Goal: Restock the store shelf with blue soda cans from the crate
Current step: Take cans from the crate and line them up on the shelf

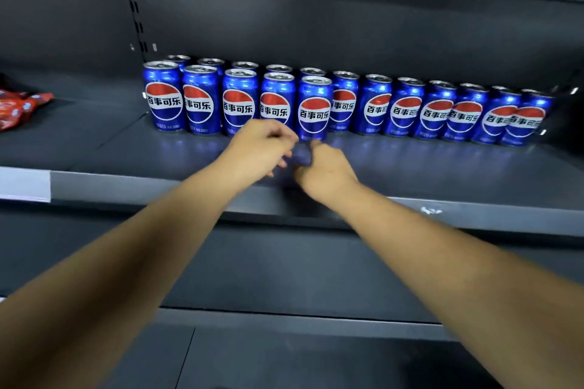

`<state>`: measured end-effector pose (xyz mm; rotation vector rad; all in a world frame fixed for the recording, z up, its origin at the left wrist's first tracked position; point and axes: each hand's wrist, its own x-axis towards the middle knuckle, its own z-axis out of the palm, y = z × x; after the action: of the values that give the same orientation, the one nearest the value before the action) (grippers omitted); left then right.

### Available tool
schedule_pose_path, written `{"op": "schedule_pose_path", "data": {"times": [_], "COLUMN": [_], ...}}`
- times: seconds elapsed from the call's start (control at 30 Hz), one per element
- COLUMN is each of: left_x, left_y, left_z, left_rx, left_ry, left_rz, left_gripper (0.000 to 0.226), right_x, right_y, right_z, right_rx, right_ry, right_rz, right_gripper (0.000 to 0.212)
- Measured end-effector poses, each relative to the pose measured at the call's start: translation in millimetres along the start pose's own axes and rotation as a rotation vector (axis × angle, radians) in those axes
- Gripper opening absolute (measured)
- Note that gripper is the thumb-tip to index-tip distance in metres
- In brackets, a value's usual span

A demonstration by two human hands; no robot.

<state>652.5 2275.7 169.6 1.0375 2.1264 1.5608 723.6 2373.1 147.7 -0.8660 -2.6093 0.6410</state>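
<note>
- The dark grey metal store shelf (410, 167) fills most of the view, with more dark shelving above and below it.
- A long row of blue soda cans with red, white and blue round logos (407, 110) stands upright along the back of the shelf. At the left end a second, shorter row of five cans (238, 103) stands just in front of it.
- Judging by this, restocking is well under way: the back row looks full, and the front row has room left to its right.
- The crate is out of view, so I cannot tell how many cans remain.
- The left hand (264, 147) and right hand (322, 167) hover close together just before the front row's last can, fingers loosely curled, holding nothing.
- Red snack packets (19, 107) lie at the far left.
</note>
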Motion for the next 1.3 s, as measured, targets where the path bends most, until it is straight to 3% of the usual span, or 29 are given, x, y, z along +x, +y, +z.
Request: {"op": "schedule_pose_path", "data": {"times": [0.1, 0.33, 0.5, 0.73, 0.97, 1.1, 1.3], "left_x": [-41.5, -124.5, -176.1, -226.5, -253.9, -265.0, -292.1], "left_y": [20.9, 45.5, 35.0, 6.2, -42.7, -91.5, -154.9], "left_z": [5.0, 24.5, 52.4, 89.9, 115.4, 122.7, 140.3], "left_rx": [0.051, 0.147, 0.39, 0.739, 1.03, 1.017, 1.137], "left_ry": [-0.045, -0.118, -0.147, -0.163, -0.351, -0.521, -0.744], "left_rz": [0.065, 0.231, 0.38, 0.57, 0.773, 0.699, 0.457], "left_gripper": [0.022, 0.017, 0.003, 0.016, 0.01, 0.016, 0.025], "right_x": [-46.2, -139.6, -184.2, -235.8, -274.6, -299.0, -328.5], "right_y": [-6.1, 14.8, 52.9, 95.6, 138.1, 147.1, 154.3], "right_z": [-17.8, -57.9, -58.4, -37.1, 10.0, 44.4, 110.1], "right_rx": [0.042, 0.134, 0.025, -0.112, -0.286, -0.377, -0.37], "right_ry": [0.017, 0.017, 0.014, -0.079, -0.142, -0.335, -0.493], "right_rz": [-0.115, -0.299, -0.43, -0.495, -0.506, -0.427, -0.27], "right_gripper": [0.024, 0.021, 0.028, 0.037, 0.03, 0.032, 0.032]}}
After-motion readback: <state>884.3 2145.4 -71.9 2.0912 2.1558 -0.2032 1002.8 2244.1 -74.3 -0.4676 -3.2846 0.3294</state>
